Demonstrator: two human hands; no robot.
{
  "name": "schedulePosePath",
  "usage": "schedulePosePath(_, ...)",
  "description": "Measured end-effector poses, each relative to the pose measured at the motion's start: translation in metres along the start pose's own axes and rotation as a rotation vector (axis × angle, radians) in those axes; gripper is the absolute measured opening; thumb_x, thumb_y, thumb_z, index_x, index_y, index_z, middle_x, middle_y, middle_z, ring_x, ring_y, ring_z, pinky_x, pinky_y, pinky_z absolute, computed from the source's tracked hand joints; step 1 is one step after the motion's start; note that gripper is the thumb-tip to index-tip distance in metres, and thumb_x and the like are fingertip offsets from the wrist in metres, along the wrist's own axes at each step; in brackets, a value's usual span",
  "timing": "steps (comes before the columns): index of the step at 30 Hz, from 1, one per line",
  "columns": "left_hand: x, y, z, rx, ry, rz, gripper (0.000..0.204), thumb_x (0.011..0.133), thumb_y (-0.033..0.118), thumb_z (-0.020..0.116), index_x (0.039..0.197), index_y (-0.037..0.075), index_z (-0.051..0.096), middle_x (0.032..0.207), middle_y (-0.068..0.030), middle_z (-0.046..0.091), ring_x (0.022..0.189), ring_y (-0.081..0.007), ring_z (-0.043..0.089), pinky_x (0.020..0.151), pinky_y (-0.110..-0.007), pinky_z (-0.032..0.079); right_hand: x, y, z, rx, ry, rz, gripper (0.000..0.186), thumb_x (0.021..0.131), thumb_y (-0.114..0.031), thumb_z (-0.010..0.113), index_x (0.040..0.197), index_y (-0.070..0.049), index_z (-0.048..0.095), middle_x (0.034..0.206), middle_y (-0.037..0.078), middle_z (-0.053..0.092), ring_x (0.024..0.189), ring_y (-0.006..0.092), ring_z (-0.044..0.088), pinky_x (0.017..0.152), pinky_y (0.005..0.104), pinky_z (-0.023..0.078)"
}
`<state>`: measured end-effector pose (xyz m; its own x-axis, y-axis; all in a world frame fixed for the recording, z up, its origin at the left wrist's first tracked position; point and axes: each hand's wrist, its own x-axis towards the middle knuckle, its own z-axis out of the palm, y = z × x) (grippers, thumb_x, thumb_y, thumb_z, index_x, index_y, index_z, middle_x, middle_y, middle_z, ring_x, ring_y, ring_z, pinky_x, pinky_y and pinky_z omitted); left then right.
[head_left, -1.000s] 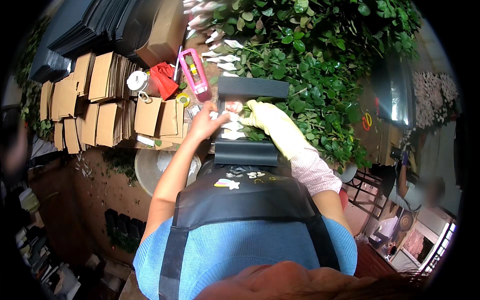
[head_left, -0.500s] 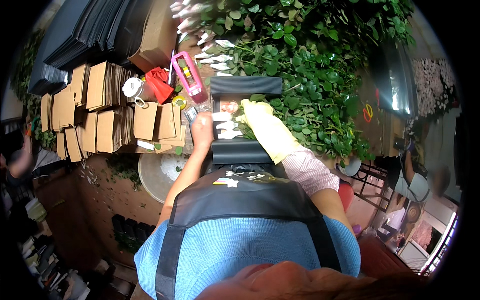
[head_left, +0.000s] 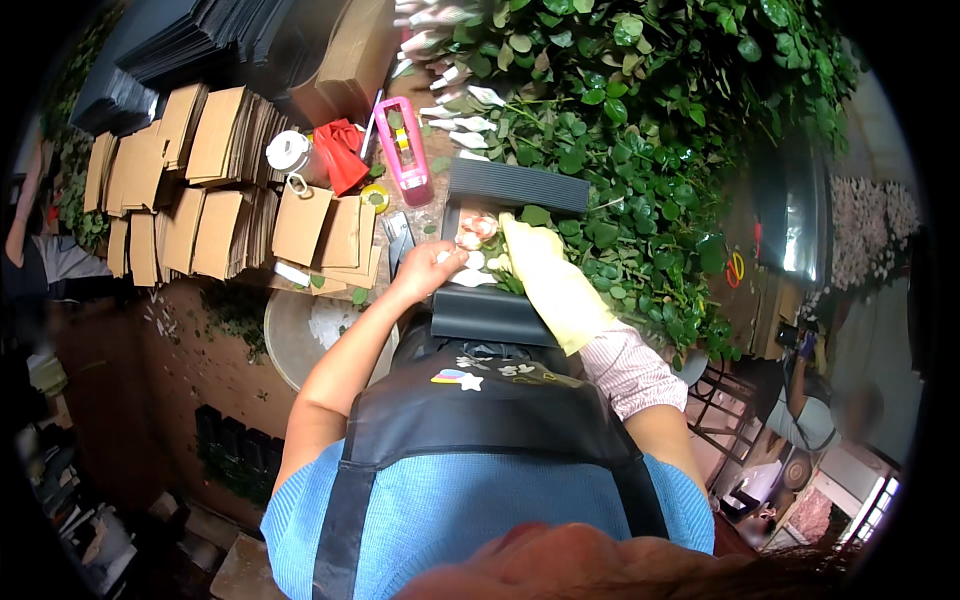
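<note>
My bare left hand (head_left: 432, 270) pinches a white-sleeved rosebud at the left side of a small bunch. My right hand (head_left: 530, 255), in a yellow glove, is closed round the stems of the bunch just below the heads. Pale pink-orange roses (head_left: 477, 231) show uncovered between my hands, and white-sleeved buds (head_left: 473, 277) lie nearer to me. The bunch lies between a ridged black block (head_left: 520, 187) on the far side and a smooth black rounded piece (head_left: 495, 315) on the near side. My fingertips partly hide the flowers.
Leafy rose stems (head_left: 620, 150) cover the table's right side. At the left are cardboard pieces (head_left: 220, 135), a white-lidded jar (head_left: 290, 155), a red cloth (head_left: 343, 155), a pink tape dispenser (head_left: 408, 160) and a grey metal tool (head_left: 398, 238). A round tub (head_left: 285, 340) stands below the table edge.
My left hand has moved right, from beside the metal tool to the rosebuds. My right hand stays on the bunch. More pink-orange roses now show, and the whole view has shifted slightly.
</note>
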<state>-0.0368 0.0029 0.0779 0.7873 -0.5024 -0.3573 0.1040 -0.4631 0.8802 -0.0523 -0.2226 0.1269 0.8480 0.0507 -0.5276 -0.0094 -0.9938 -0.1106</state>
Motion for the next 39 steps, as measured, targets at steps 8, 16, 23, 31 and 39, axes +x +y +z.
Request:
schedulePosePath(8,-0.031,0.004,-0.054,-0.587,0.307,-0.015,0.014,0.091,0.018,0.069,0.083,0.006,0.068,0.082,-0.0005,0.065,0.074,-0.008,0.057,0.067,-0.027,0.046,-0.016,0.003,-0.024,0.131,-0.043,-0.007,0.077,0.088,-0.049,0.072,0.149,-0.014,0.041,0.114,0.013,0.072,0.097,0.032,0.072,0.083,0.0421,0.057)
schedulePosePath(16,-0.01,-0.006,-0.024,0.162,-0.018,0.198,0.036,0.081,0.037,0.083,0.084,0.006,0.066,0.076,-0.0117,0.065,0.079,-0.0271,0.066,0.075,-0.038,0.05,-0.044,-0.019,-0.075,0.043,-0.331,-0.225,0.033,0.092,-0.034,0.067,0.116,-0.012,0.073,0.11,0.015,0.074,0.104,0.0344,0.07,0.093,0.0425,0.054)
schedulePosePath(23,0.008,0.008,-0.025,0.359,-0.32,0.049,0.041,0.082,0.043,0.082,0.091,0.004,0.071,0.082,-0.0162,0.071,0.082,-0.0294,0.069,0.075,-0.041,0.051,-0.007,-0.04,-0.038,-0.293,-0.514,-0.25,0.034,0.092,-0.02,0.059,0.123,-0.015,0.072,0.12,0.011,0.073,0.112,0.0288,0.07,0.093,0.0426,0.055)
schedulePosePath(31,-0.012,-0.02,0.011,-0.503,-0.103,-0.224,0.018,0.087,0.017,0.078,0.084,0.001,0.071,0.08,-0.001,0.07,0.074,-0.0089,0.06,0.068,-0.027,0.048,0.0,-0.04,-0.026,-0.319,-0.542,-0.158,0.034,0.092,-0.017,0.057,0.121,-0.013,0.073,0.123,0.011,0.072,0.115,0.0288,0.069,0.096,0.0432,0.054)
schedulePosePath(39,-0.025,-0.045,0.014,-1.376,0.065,-0.276,0.013,0.088,0.015,0.069,0.082,0.004,0.067,0.071,-0.0012,0.063,0.063,-0.012,0.057,0.06,-0.029,0.046,0.009,-0.044,-0.036,-0.271,-0.676,-0.126,0.034,0.092,-0.017,0.059,0.123,-0.013,0.073,0.126,0.015,0.07,0.117,0.0316,0.068,0.099,0.0421,0.053)
